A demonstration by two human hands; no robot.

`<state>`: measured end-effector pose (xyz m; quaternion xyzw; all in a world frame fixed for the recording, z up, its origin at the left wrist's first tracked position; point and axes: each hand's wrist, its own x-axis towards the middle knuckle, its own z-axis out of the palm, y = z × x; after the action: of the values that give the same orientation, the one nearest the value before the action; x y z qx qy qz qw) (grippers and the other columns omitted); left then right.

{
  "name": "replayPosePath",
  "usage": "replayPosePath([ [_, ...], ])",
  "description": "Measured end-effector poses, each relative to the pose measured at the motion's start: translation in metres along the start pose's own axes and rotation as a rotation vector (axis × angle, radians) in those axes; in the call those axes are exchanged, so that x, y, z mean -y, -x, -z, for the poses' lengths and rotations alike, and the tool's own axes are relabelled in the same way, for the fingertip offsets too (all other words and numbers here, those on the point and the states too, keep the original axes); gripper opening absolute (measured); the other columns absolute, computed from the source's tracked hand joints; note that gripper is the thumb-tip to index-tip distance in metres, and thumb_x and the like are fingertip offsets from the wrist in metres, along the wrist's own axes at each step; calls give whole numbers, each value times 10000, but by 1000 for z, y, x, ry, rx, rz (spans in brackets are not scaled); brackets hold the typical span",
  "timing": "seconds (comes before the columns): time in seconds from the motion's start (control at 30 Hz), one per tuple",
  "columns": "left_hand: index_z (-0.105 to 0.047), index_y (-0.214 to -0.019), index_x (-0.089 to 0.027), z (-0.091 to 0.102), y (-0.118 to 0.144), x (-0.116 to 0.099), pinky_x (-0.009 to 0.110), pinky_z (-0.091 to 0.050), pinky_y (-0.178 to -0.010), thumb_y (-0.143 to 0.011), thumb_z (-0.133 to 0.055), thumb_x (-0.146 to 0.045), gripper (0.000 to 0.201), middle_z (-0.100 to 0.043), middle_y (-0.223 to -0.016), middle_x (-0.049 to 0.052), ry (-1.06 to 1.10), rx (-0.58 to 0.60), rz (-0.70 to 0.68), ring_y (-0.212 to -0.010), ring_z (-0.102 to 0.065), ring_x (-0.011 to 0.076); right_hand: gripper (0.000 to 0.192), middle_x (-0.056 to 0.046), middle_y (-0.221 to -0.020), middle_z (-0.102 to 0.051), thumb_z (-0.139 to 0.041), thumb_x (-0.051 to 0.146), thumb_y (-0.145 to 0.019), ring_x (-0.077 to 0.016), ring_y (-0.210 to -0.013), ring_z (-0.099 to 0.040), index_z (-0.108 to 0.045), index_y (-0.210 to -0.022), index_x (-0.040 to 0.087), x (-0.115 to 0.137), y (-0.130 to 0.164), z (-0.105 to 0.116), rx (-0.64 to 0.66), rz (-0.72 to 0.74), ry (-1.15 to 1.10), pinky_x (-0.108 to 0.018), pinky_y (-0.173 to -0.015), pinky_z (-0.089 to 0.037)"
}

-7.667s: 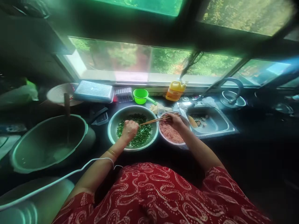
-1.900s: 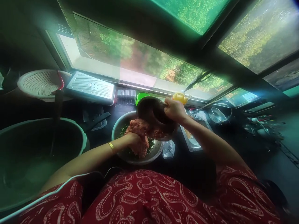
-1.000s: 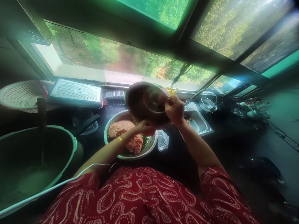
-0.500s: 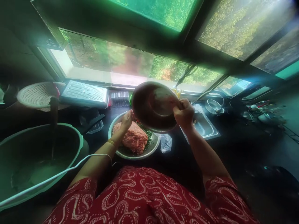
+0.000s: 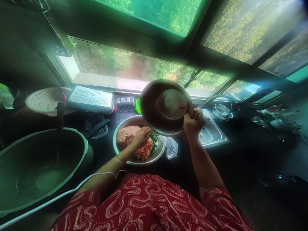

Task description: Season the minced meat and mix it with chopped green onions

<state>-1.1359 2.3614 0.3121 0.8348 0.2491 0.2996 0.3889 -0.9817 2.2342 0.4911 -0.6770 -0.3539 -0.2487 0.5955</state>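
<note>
Shows one tilted bowl (image 5: pixel 154 112), one standing bowl (image 5: pixel 157 154), one mound of meat (image 5: pixel 126 134), one bag (image 5: pixel 171 149). Grips the tilted bowl by its rim in the right hand (image 5: pixel 193 124). Bends the left hand (image 5: pixel 142 137) over the meat, inside the standing bowl; cannot tell whether closed or touching. Has the meat left of the right hand.

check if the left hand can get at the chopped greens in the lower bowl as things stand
Likely yes: the left hand is over the minced meat, and chopped greens show uncovered beside it. The tilted metal bowl in the right hand hangs close, but seems to leave the near patch free.
</note>
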Motion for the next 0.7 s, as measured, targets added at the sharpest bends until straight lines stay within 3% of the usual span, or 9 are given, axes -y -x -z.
replayPosePath([
  [0.1, -531, -1310, -162, 15, 14, 30, 516, -214, -1080, -884, -421, -242, 447, -496, -1351, 157, -630, 123, -28, -1324, -343, 315, 184, 78, -503, -329, -526, 156, -641, -95, -492, -321, -365, -591, 230, -5, -3, 6, -9, -66, -10, -240, -507, -296],
  [0.17, -512, -1334, -131, 22, 17, 45, 535, -206, -1075, -832, -510, -267, 520, -471, -1370, 195, -818, 287, 13, -1333, -324, 356, 169, 77, -503, -346, -522, 151, -629, -96, -496, -337, -376, -591, 228, -10, -2, 11, 11, -94, -18, -239, -515, -308],
  [0.23, -539, -1306, -111, 32, 14, 46, 511, -269, -1047, -795, -567, -333, 558, -497, -1338, 214, -866, 395, 52, -1286, -385, 378, 146, 77, -509, -354, -516, 146, -618, -95, -504, -345, -394, -595, 223, -17, 1, 15, 34, -117, -24, -236, -523, -316],
  [0.3, -584, -1248, -129, 46, 6, 31, 449, -377, -968, -837, -517, -384, 489, -574, -1250, 188, -854, 378, 92, -1173, -506, 348, 127, 78, -520, -358, -514, 150, -616, -93, -514, -348, -407, -602, 219, -24, 2, 19, 60, -128, -34, -231, -529, -322],
  [0.37, -619, -1174, -173, 61, -5, 0, 365, -450, -850, -917, -394, -373, 396, -648, -1120, 128, -826, 282, 55, -1017, -599, 274, 110, 76, -531, -369, -511, 157, -618, -94, -527, -354, -419, -612, 217, -31, 2, 23, 93, -131, -46, -229, -537, -327],
  [0.5, -654, -995, -167, 79, -36, -73, 309, -465, -754, -946, -373, -293, 312, -662, -922, 100, -835, 214, -414, -845, -608, 200, 97, 72, -536, -370, -498, 158, -606, -92, -530, -342, -419, -599, 213, -33, 2, 24, 190, -131, -96, -227, -524, -307],
  [0.6, -655, -1039, -138, 73, -73, -104, 398, -428, -915, -894, -447, -160, 254, -622, -1091, 160, -803, 186, -753, -1042, -553, 238, 132, 75, -525, -335, -501, 165, -598, -85, -519, -301, -383, -569, 214, -29, 7, 20, 290, -112, -111, -225, -505, -276],
  [0.63, -648, -1071, -133, 69, -87, -107, 417, -399, -965, -892, -453, -148, 265, -604, -1147, 166, -743, 205, -799, -1104, -523, 245, 144, 77, -523, -326, -503, 168, -598, -84, -517, -292, -372, -564, 214, -27, 9, 19, 320, -102, -111, -224, -501, -268],
  [0.7, -639, -1090, -123, 61, -112, -106, 406, -394, -984, -911, -446, -165, 267, -607, -1154, 144, -568, 224, -724, -1101, -519, 233, 154, 78, -523, -319, -505, 172, -604, -81, -518, -286, -362, -564, 213, -23, 14, 18, 366, -77, -115, -220, -498, -260],
])
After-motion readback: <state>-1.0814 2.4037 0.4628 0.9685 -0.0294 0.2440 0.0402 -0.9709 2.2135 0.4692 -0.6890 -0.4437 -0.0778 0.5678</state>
